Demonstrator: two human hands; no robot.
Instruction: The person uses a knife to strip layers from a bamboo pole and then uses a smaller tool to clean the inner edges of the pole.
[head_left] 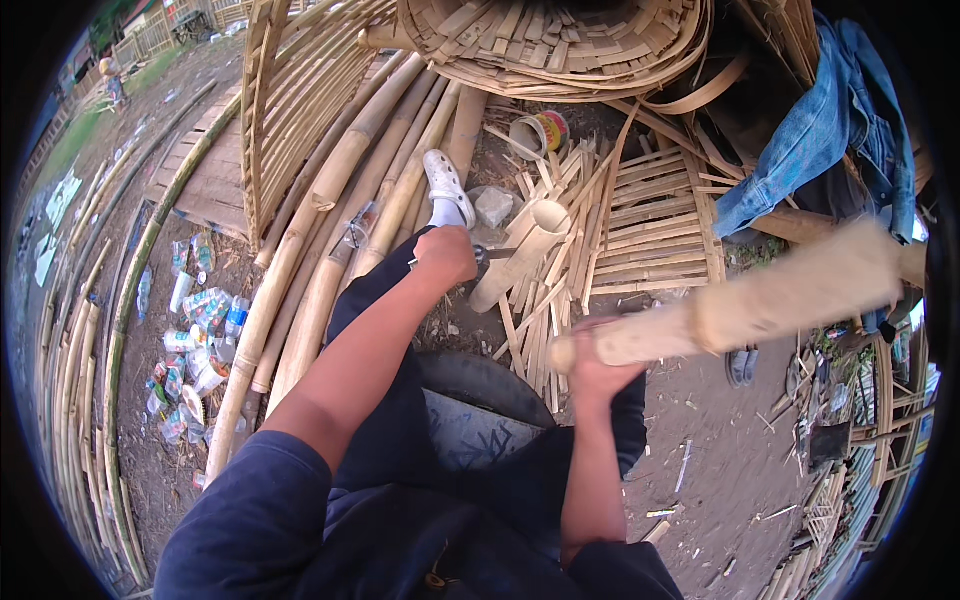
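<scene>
My left hand (447, 253) is closed in a fist in front of my white clog (446, 185). It grips a tool (482, 257) with a dark metal part and a thin end that reaches right to a short bamboo tube (517, 258); its exact kind is unclear. The tube leans with its hollow end up, among split bamboo strips (565, 290). Raised on the right is a thick bamboo mallet (760, 295), blurred by motion, with my right hand (600, 365) wrapped round its narrow end.
Long bamboo poles (330, 190) lie along my left, beside plastic litter (205, 330). Ahead are a large woven basket (560, 50), a small bucket (540, 135) and a slatted bamboo panel (655, 220). A denim garment (820, 140) hangs at right. Between my legs is a dark round rim (485, 380).
</scene>
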